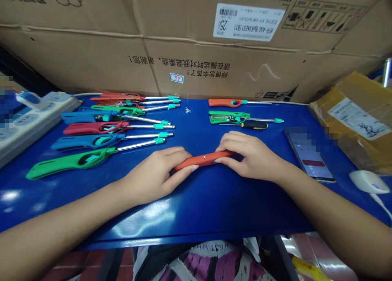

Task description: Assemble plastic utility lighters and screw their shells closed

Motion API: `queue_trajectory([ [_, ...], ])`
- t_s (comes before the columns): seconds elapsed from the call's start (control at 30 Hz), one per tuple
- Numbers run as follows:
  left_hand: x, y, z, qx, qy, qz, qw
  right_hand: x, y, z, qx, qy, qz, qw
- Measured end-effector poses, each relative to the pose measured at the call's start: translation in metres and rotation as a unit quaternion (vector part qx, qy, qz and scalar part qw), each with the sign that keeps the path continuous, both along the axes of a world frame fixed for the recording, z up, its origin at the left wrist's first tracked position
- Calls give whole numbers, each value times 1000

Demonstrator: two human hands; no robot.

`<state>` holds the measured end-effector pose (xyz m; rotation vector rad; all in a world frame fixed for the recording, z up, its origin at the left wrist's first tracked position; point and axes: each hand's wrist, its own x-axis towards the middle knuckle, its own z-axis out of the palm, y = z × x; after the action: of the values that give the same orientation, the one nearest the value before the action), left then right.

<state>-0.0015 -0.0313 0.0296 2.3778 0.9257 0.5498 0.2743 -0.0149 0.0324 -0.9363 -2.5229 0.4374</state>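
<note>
Left hand [159, 171], right hand [249, 155], both gripping orange handle [200, 160]

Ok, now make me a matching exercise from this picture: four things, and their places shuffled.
1. Phone
2. Orange casing
3. Power strip
4. Screwdriver

A. Held by the left hand and right hand
B. Beside an open green lighter
C. Right next to the taped box
D. Far left of the blue table

Pairs: 1-C, 2-A, 3-D, 4-B.
</note>
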Motion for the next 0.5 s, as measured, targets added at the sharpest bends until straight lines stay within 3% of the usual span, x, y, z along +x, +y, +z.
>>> queue_trajectory([
  [0.07,4,1,-3,-131,-78,62,986,-1,2,-2,14,-18,15,1000],
  [0.17,10,4,-7,-347,-183,115,913,-3,2,-5,49,-25,42,998],
  [0.27,13,4,-9,-443,-244,135,852,-4,-2,-8,82,-31,57,995],
  [0.3,13,4,-9,-444,-254,137,848,-4,-2,-8,89,-34,60,994],
  [0.37,13,3,-10,-399,-253,133,871,-4,-3,-9,98,-32,55,993],
  [0.5,8,1,-13,-159,-193,86,964,-3,-3,-11,91,-11,37,995],
])
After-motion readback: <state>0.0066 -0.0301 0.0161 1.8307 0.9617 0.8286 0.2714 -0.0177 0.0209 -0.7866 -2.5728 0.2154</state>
